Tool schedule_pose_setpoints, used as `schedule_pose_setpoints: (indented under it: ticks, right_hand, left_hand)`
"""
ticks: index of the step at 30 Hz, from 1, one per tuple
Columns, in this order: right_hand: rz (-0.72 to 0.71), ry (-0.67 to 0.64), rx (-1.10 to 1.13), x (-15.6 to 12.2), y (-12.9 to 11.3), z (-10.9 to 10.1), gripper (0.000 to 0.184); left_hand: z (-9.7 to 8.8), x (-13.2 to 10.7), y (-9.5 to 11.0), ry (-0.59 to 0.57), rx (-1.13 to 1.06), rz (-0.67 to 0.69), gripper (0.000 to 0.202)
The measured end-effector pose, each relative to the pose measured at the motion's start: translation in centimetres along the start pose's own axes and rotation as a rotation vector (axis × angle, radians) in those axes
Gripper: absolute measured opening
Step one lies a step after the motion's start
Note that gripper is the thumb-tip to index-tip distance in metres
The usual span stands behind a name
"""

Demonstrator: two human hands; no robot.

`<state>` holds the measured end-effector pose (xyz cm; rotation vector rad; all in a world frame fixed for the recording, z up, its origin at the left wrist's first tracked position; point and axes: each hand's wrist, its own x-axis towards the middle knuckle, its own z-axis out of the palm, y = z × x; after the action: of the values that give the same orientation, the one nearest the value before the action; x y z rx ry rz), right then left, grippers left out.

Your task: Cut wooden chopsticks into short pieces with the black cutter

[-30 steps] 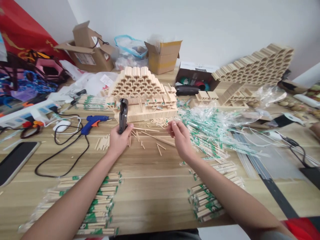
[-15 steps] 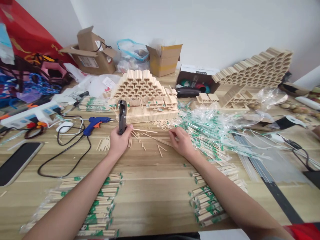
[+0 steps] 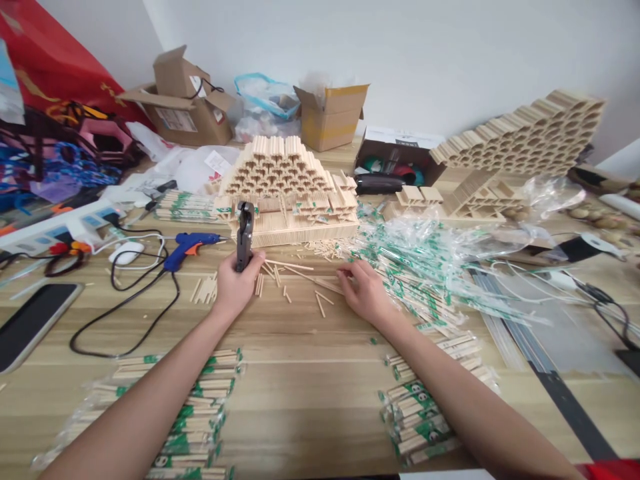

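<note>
The two hands stayed well apart. The left hand (image 3: pixel 235 285) was clamped around a dark hand cutter (image 3: pixel 245 237), which stood nearly upright, slightly straighter than a second earlier, though its head was hard to make out. The right hand (image 3: pixel 365 291), raised off the table a second earlier, had dropped low over the wooden tabletop (image 3: pixel 310 393), its fingertips (image 3: pixel 342 271) just beside long chopstick pieces (image 3: pixel 300 269); whether they were pinching one, I could not tell. Short cut chopstick pieces (image 3: pixel 205 291) lay at 9 o'clock from the left hand, and a blue glue gun (image 3: pixel 193 249) at 10 o'clock. A stepped honeycomb chopstick structure (image 3: pixel 287 193) stood at 12 o'clock. Green-printed chopstick packs (image 3: pixel 193 413) lay at 6 o'clock, with more packs (image 3: pixel 420 417) at 6 o'clock from the right hand.
</note>
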<state>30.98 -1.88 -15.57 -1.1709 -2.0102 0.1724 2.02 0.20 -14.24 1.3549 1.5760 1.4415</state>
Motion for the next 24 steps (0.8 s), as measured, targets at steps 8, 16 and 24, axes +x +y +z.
schedule_pose_setpoints:
  ticks: [8, 16, 24]
  right_hand:
    - [-0.059, -0.170, 0.013, -0.1, -1.0, -0.2, 0.026]
    - [-0.013, -0.177, 0.020, -0.3, -0.7, 0.7, 0.009]
    - [0.032, -0.175, 0.100, -0.5, -1.2, 0.3, 0.012]
  left_hand:
    - [-0.1, -0.2, 0.0, -0.019, 0.073, 0.011, 0.028]
    - [0.1, -0.6, 1.2, -0.032, 0.119, 0.035, 0.029]
    - [0.3, -0.9, 0.8, -0.026, 0.056, 0.002, 0.030]
